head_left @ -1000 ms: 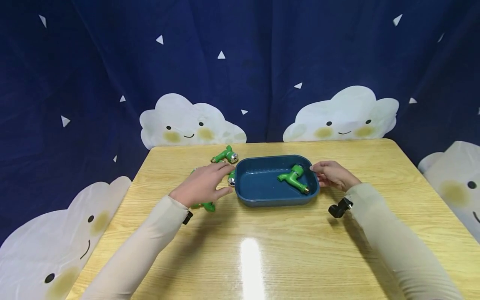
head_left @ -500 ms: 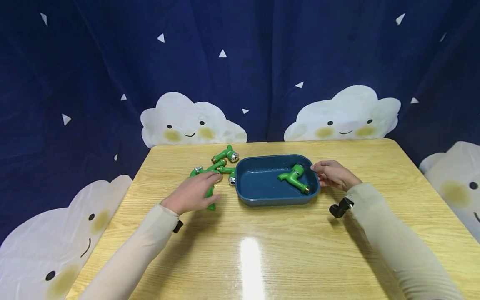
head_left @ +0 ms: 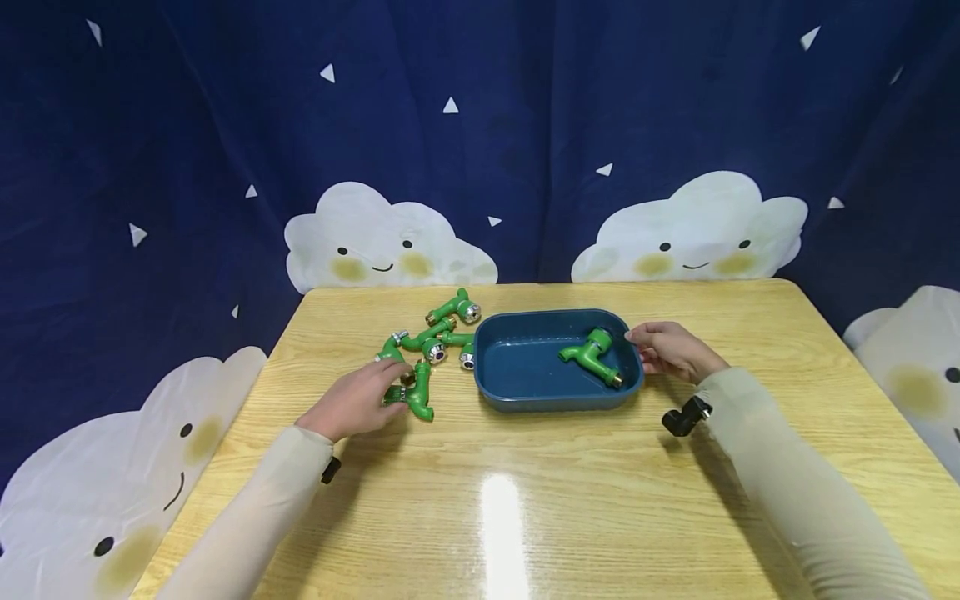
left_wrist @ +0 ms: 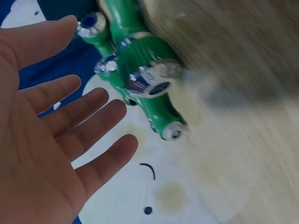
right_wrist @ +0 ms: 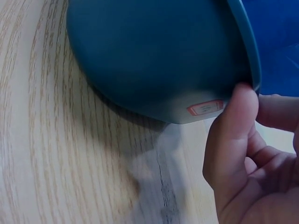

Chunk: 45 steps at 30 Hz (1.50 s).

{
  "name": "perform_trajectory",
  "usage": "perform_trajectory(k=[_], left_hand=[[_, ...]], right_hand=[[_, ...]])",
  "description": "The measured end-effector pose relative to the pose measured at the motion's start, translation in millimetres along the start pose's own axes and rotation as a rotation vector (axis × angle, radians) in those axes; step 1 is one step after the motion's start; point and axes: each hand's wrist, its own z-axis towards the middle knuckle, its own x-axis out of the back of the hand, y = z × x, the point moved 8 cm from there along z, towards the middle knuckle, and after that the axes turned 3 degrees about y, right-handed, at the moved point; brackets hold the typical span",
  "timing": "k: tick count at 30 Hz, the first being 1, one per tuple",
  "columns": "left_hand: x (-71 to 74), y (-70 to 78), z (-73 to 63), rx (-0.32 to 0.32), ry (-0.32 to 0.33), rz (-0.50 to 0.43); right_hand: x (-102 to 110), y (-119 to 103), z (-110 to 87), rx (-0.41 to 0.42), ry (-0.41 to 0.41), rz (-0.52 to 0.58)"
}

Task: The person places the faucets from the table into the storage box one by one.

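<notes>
My left hand (head_left: 356,402) reaches over the near end of a cluster of green faucets, its fingertips right at the nearest green faucet (head_left: 420,392). In the left wrist view its fingers (left_wrist: 96,109) are spread and loosely straight, beside a green faucet (left_wrist: 147,58) with chrome trim. At the right end of a dark blue plastic basin (head_left: 517,403), my right hand (head_left: 671,350) pinches the rim. The right wrist view has the thumb (right_wrist: 240,109) on the basin's wall, next to a small red-edged sticker (right_wrist: 205,108). One green faucet (head_left: 591,357) with a brass end lies inside the basin.
Several more green faucets lie left of the basin: one at the back (head_left: 455,308), a middle faucet (head_left: 431,337) and one against the basin's left wall (head_left: 457,340). The wooden table (head_left: 570,500) ends at a dark blue curtain (head_left: 525,150) with cloud prints.
My left hand has moved left and slightly toward me, from beside the basin's left edge to the nearest faucet, uncovering the cluster. The right hand keeps its pinch on the basin.
</notes>
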Motion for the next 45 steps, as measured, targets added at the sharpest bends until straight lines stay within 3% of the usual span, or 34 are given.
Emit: perform_trajectory(k=[6,12,22,33,40,45], left_hand=[[-5.1,-12.4,-2.9,0.015,0.013,-0.018],[-9.7,-20.9,-4.9,0.042,-0.020,-0.023],[-11.6,-25.6,-7.3,0.078,-0.029,-0.041],[-27.5,-39.1,-7.2,0.094,-0.056,-0.048],[-34.0,-46.2,-4.0,0.086,-0.067,-0.113],[-35.6,-52.3,-5.8,0.108,-0.075,-0.226]], right_hand=[[0,2,0.2,-0.006,0.000,0.010],[0,2,0.8,-0.011,-0.002,0.017],[0,2,2.4,-0.011,-0.005,0.012],[0,0,-0.2,-0.006,-0.004,0.013],[1,1,1.6,-0.004,-0.024,-0.013],[0,3,2.3,-0.006,-0.039,-0.011]])
